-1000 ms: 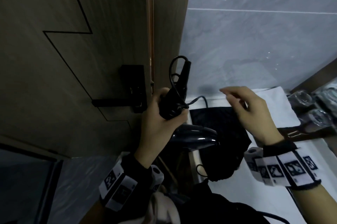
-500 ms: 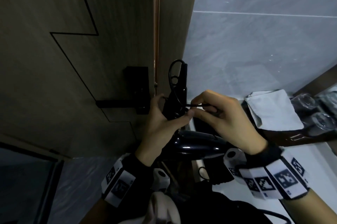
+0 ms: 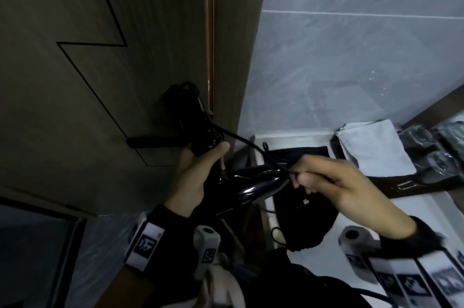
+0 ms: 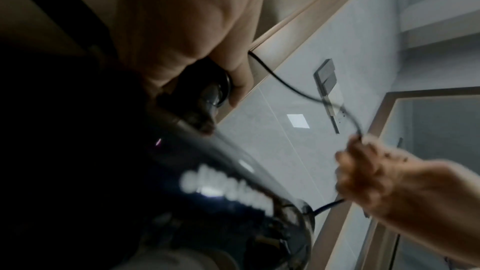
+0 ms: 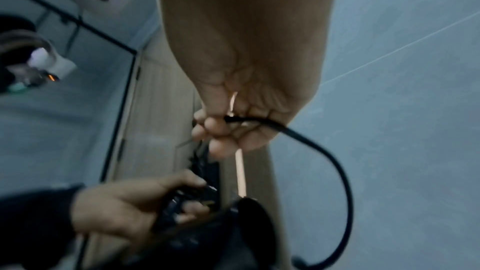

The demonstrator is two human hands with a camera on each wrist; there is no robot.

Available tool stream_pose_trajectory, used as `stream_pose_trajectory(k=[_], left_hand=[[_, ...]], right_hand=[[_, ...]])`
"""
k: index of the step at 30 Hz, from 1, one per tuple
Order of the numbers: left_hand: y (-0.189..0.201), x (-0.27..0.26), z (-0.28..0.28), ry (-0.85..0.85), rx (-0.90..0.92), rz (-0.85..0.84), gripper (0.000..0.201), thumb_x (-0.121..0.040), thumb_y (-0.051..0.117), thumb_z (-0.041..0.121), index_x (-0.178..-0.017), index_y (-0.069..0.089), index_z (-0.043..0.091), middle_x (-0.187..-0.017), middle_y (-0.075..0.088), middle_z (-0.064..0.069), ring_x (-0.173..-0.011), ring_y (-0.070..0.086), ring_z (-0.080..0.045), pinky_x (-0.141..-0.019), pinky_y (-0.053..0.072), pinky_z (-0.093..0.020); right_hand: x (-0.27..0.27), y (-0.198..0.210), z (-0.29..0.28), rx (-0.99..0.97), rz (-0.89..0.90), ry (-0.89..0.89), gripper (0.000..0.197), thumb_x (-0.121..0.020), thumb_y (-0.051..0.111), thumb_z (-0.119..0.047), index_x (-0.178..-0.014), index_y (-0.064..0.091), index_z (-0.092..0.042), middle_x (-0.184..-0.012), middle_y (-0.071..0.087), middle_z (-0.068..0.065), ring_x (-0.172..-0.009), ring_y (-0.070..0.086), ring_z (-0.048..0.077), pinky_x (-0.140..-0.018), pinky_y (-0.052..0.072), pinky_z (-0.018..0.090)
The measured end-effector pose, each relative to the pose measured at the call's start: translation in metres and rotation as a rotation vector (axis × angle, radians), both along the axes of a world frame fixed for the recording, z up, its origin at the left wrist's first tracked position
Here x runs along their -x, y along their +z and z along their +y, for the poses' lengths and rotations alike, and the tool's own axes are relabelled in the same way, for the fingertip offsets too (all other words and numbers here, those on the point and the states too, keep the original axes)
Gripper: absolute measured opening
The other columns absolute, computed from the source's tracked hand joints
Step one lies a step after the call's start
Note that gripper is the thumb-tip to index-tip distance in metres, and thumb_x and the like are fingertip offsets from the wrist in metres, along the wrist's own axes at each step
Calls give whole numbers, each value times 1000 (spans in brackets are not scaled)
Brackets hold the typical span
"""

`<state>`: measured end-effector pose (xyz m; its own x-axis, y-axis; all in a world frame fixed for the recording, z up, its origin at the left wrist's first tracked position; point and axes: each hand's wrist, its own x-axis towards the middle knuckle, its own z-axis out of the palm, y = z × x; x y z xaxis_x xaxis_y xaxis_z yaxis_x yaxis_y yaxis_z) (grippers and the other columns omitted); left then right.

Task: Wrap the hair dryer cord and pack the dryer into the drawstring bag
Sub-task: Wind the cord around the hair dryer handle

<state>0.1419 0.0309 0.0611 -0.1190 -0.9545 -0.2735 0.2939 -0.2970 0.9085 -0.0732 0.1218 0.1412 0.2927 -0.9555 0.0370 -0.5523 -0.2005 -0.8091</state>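
A glossy black hair dryer (image 3: pixel 251 186) is held up in front of the wooden door, its barrel pointing right. My left hand (image 3: pixel 198 174) grips its handle (image 3: pixel 200 142), which has black cord wound round it. My right hand (image 3: pixel 324 179) pinches the black cord (image 3: pixel 246 143) just right of the barrel; the cord runs taut from the handle down to those fingers. In the right wrist view the cord (image 5: pixel 324 151) loops out from my fingers. In the left wrist view the dryer (image 4: pixel 207 182) fills the lower left. The black drawstring bag (image 3: pixel 303 220) lies on the white counter below.
A wooden door with a black lever handle (image 3: pixel 153 142) stands close on the left. A folded white cloth (image 3: pixel 374 147) and drinking glasses (image 3: pixel 442 162) sit on a dark tray at the right. Grey tiled wall (image 3: pixel 351 69) rises behind.
My right hand took the cord near the handle, then pulled it down and to the right, drawing it taut. The dryer's handle has tilted left toward the door.
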Motion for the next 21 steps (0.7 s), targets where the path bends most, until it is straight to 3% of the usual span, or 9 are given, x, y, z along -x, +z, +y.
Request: stream_pose_trajectory(k=[3, 6, 9, 11, 13, 14, 17, 19, 21], left_hand=[[5, 3, 2, -34, 121, -27, 16, -79, 70, 4, -70, 63, 16, -58, 59, 3, -56, 58, -9, -55, 49, -18], [7, 13, 6, -45, 201, -95, 23, -76, 73, 6, -89, 58, 17, -59, 62, 6, -54, 58, -9, -54, 49, -21], [8, 21, 11, -54, 308, -243, 41, -72, 77, 20, -95, 52, 42, -79, 66, 13, -70, 62, -7, -69, 52, -22], [12, 27, 15, -57, 394, -369, 39, -67, 77, 28, -90, 49, 41, -84, 63, 17, -77, 61, 0, -72, 47, -11], [12, 33, 16, -65, 462, -486, 35, -68, 77, 26, -85, 47, 32, -81, 59, 13, -79, 58, 6, -66, 41, -4], [12, 34, 17, -72, 470, -526, 34, -69, 77, 25, -83, 47, 29, -79, 58, 11, -77, 57, 6, -64, 41, -4], [13, 32, 16, -80, 421, -533, 27, -70, 79, 26, -85, 57, 20, -77, 64, 5, -73, 61, -1, -61, 47, -14], [13, 31, 17, -84, 390, -521, 29, -71, 79, 26, -88, 61, 11, -79, 68, -4, -76, 65, -14, -69, 52, -35], [14, 30, 19, -98, 368, -493, 31, -71, 79, 24, -90, 62, 7, -82, 68, -12, -78, 66, -24, -72, 53, -49]], right_hand=[[19, -18, -11, 6, 144, -95, 22, -94, 53, -4, -78, 62, -15, -77, 58, -3, -79, 57, 9, -73, 39, 16], [27, -26, -20, -77, 289, -95, 28, -90, 51, 9, -96, 70, -11, -95, 66, -2, -97, 61, 9, -88, 42, 19], [20, -20, -29, -14, 301, -122, 52, -82, 42, 22, -113, 66, -13, -111, 65, 1, -109, 59, 11, -98, 39, 13], [7, -8, -34, 16, 120, -239, 44, -91, 42, 10, -113, 62, -23, -108, 66, -3, -105, 61, 7, -95, 41, 11], [-12, 3, -38, 44, -48, -296, 15, -97, 47, -23, -105, 60, -25, -96, 69, -8, -94, 65, 4, -86, 47, 14], [-21, 7, -38, 45, -68, -288, 15, -94, 50, -34, -102, 59, -24, -91, 69, -8, -88, 66, 2, -78, 47, 11], [-41, 10, -39, 122, -1, -202, 14, -90, 61, -20, -94, 53, -8, -86, 61, 1, -76, 62, 6, -65, 44, 10], [-47, 9, -39, 200, 89, -176, 9, -91, 57, -8, -91, 52, -1, -85, 55, 7, -73, 52, 14, -65, 40, 19], [-50, 8, -38, 190, 109, -172, 12, -91, 58, -9, -91, 50, 0, -87, 53, 10, -75, 51, 19, -67, 42, 25]])
